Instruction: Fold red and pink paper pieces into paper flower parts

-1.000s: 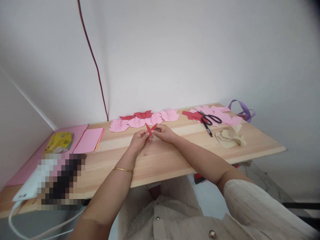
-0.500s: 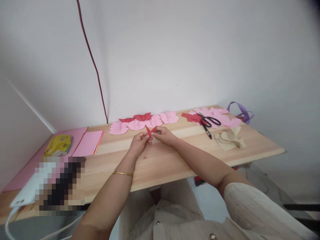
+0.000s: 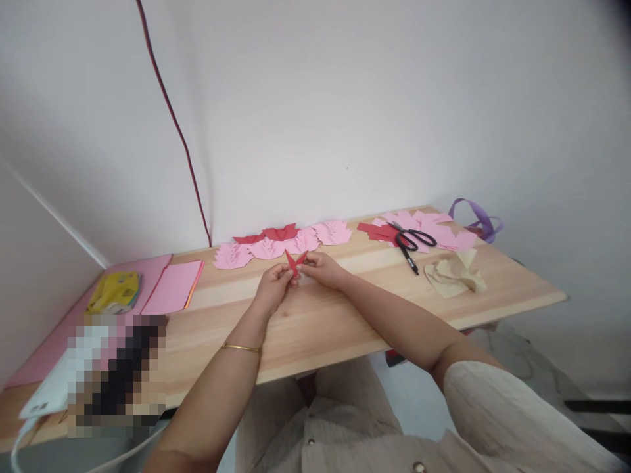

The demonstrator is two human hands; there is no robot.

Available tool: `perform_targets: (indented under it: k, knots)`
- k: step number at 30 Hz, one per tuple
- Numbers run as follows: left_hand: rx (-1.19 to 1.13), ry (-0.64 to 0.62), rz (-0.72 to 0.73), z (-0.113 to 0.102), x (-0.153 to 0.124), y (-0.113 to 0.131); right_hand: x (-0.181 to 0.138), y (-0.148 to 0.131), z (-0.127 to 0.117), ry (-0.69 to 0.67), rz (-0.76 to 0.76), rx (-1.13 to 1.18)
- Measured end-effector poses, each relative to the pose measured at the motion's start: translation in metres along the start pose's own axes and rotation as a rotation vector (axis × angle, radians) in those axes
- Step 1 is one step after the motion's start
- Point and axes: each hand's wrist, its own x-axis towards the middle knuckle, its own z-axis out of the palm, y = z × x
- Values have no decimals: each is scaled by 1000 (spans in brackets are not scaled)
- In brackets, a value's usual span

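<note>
Left hand [image 3: 274, 286] and right hand [image 3: 321, 267] both pinch a small red folded paper [image 3: 295, 259] just above mid-table [image 3: 315, 328]. Pink folded pieces [image 3: 290, 242] line the far edge just behind; bare wood runs to the near edge, scissors [image 3: 413, 238] well right.

We see black-handled scissors [image 3: 418, 237] lying on loose pink sheets [image 3: 446, 231] on a wooden table [image 3: 320, 325], with a black pen [image 3: 409, 258] just beside them on the near side. Just left of the scissors lie flat red pieces [image 3: 377, 230], and farther left a row of pink folded shapes [image 3: 269, 247] with red folded shapes [image 3: 279, 232] behind it. To the near right of the scissors sits crumpled beige paper [image 3: 456, 276], and to their far right a purple ribbon [image 3: 480, 220]. Well to the left of the scissors lie a pink paper stack [image 3: 173, 287] and a yellow packet [image 3: 114, 291].
</note>
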Motion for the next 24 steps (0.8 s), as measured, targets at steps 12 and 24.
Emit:
perform_targets:
  k: [12,24]
  knots:
    - [42,8,8,3,-4,4,1,3,0,29,27,-115]
    - [50,11,19,5,-8,7,-2,4,2,22,51,-122]
